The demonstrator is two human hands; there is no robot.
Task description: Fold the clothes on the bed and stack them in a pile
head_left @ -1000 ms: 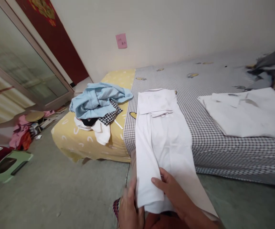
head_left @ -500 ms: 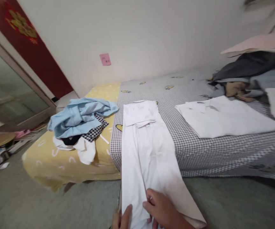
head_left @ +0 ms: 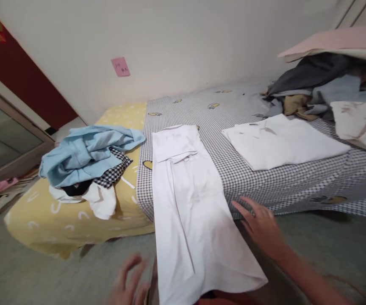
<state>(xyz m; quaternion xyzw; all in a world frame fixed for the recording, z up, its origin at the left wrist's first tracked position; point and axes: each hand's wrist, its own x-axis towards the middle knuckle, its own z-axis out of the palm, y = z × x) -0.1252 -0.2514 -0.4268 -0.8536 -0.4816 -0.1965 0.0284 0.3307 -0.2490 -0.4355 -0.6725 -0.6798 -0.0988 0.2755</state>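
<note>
"What's closest to you?"

"My hands. My left hand (head_left: 128, 279), blurred, is spread open beside the hem. My right hand (head_left: 261, 224) is spread too, its fingertips just beside the shirt, pinching nothing."

"And the white collared shirt (head_left: 186, 203)?"

"It lies folded lengthwise on the checked bedsheet (head_left: 249, 186), with its hem jutting past the bed edge."

"How will it handle?"

"Light, soft and floppy. I'd take it by the hem's corners, with both hands."

"Further off?"

"A folded white shirt (head_left: 281, 142), a crumpled light-blue shirt (head_left: 87, 156) on the yellow mattress (head_left: 43, 220), then a heap of dark clothes (head_left: 310, 72)."
</note>
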